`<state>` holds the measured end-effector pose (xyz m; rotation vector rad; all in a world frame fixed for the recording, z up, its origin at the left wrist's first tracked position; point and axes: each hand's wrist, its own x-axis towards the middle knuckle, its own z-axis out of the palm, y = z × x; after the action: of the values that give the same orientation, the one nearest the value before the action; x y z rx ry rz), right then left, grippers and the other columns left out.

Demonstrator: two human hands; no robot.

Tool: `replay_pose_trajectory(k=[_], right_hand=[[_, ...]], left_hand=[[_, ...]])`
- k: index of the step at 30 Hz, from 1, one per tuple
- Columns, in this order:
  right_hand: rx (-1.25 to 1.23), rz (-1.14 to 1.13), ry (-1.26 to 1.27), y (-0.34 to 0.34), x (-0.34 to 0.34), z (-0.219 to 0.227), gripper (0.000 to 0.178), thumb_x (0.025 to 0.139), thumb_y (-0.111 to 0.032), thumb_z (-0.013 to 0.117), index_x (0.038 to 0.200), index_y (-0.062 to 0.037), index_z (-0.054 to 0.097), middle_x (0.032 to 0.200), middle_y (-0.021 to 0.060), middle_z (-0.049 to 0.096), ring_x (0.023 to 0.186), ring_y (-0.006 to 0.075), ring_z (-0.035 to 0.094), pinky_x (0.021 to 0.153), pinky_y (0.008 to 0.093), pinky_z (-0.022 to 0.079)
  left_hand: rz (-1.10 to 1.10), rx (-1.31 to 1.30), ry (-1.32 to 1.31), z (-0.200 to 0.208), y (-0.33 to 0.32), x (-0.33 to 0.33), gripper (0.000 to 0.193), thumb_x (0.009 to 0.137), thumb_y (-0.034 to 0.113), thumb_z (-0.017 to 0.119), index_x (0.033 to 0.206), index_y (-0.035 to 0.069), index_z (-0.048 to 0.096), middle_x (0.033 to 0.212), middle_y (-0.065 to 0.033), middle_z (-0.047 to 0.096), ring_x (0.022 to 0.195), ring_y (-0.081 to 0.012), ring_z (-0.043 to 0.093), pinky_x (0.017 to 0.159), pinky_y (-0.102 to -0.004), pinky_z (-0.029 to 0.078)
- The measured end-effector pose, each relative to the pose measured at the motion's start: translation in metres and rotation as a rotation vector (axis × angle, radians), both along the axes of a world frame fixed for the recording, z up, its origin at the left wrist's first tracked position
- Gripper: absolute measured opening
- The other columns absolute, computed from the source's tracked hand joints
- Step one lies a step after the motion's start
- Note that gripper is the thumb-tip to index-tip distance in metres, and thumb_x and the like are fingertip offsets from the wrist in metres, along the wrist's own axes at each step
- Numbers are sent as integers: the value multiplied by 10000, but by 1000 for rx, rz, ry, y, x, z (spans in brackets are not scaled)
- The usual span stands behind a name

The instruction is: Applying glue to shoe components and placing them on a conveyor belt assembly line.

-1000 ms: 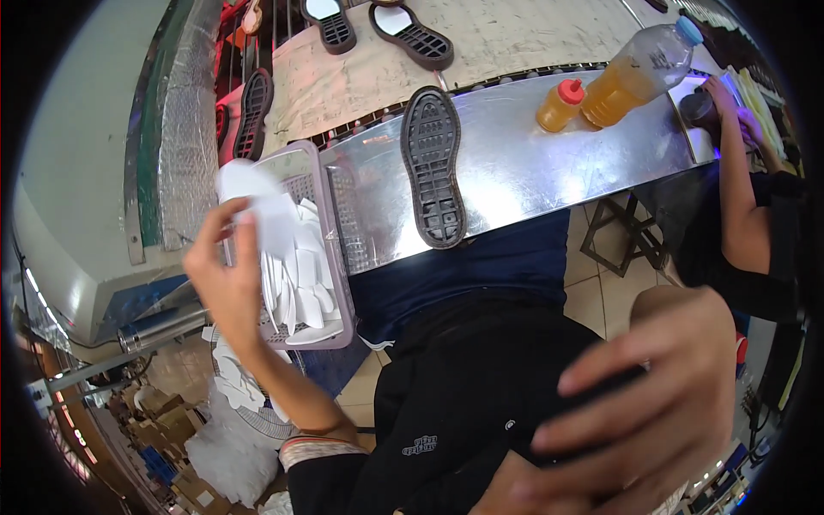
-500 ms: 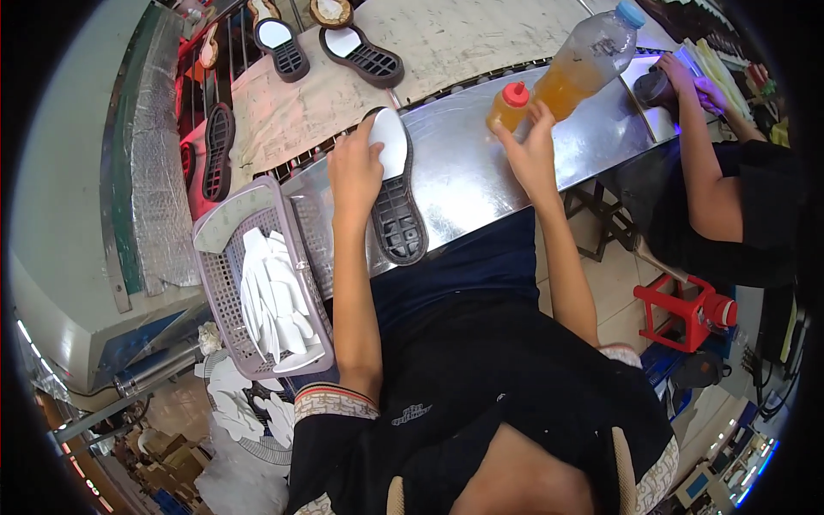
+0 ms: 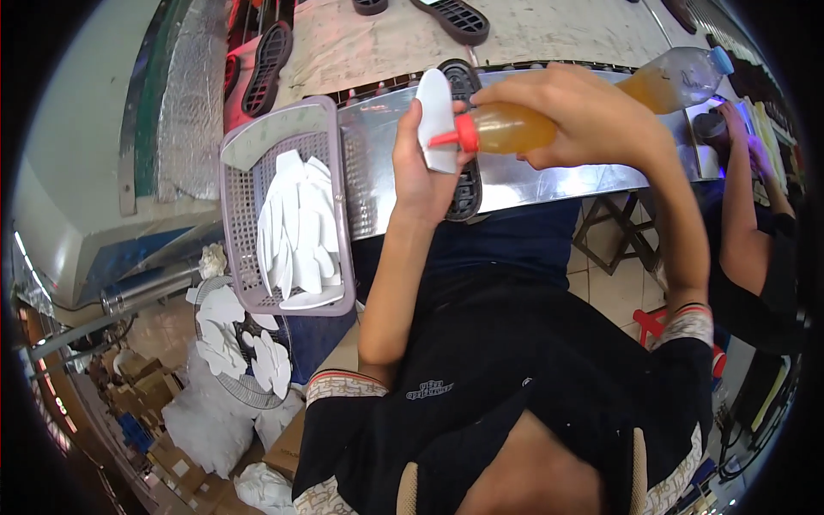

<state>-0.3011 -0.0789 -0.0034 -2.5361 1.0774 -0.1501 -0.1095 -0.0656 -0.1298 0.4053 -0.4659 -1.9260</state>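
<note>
My left hand (image 3: 414, 176) is closed on a white insole-shaped pad (image 3: 437, 101), raised above the metal table. In my right hand (image 3: 592, 116) a small squeeze bottle (image 3: 513, 129) of amber liquid lies tipped sideways. Its red nozzle (image 3: 451, 137) points left, at the lower part of the pad; whether it touches I cannot tell. Beneath both hands a black shoe sole (image 3: 466, 199) with an open grid lies on the table, partly hidden by the pad, hand and bottle. A large clear bottle (image 3: 678, 81) of amber liquid stands behind my right hand.
A lilac basket (image 3: 345, 215) full of white pads (image 3: 296, 227) sits left of the table (image 3: 524, 187). More soles (image 3: 268, 69) lie on a cloth-covered belt (image 3: 566, 34) beyond. Another person's arm (image 3: 745, 202) works at the right. Below left is a fan grille (image 3: 257, 393) bearing white pieces.
My left hand has lifted the white pad off the sole. My right hand has picked up the squeeze bottle, tipped it and brought it left to the pad. The view has shifted.
</note>
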Motion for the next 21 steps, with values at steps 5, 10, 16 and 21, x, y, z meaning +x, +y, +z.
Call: replay_pose_trajectory(k=[5, 10, 16, 21], right_hand=[[-282, 233, 298, -2, 16, 23, 472, 588, -109, 743, 1037, -74, 602, 884, 128, 645, 856, 288, 622, 766, 376, 488], [101, 159, 495, -3, 40, 53, 555, 579, -127, 751, 1104, -47, 588, 816, 120, 639, 816, 274, 631, 752, 376, 482], [413, 172, 445, -23, 39, 45, 489, 612, -172, 704, 1057, -5, 590, 770, 154, 638, 728, 289, 627, 666, 349, 495], [309, 163, 425, -40, 34, 74, 499, 629, -221, 705, 1062, -5, 584, 814, 147, 633, 668, 251, 619, 634, 328, 495]], left_hand=[[60, 92, 18, 27, 19, -9, 481, 959, 379, 325, 1304, 51, 397, 1273, -102, 484, 1198, -244, 450, 1019, -421, 328], [144, -3, -143, 30, 29, -8, 554, 972, 423, 240, 1288, -9, 381, 1087, -113, 551, 1043, -205, 532, 928, -361, 405], [234, -158, -357, 26, 37, -14, 583, 978, 442, 198, 1272, -18, 402, 970, -89, 568, 844, -143, 554, 760, -284, 441], [188, -165, -348, 31, 43, -6, 585, 974, 459, 188, 1285, 6, 388, 1037, -123, 558, 826, -161, 548, 738, -296, 449]])
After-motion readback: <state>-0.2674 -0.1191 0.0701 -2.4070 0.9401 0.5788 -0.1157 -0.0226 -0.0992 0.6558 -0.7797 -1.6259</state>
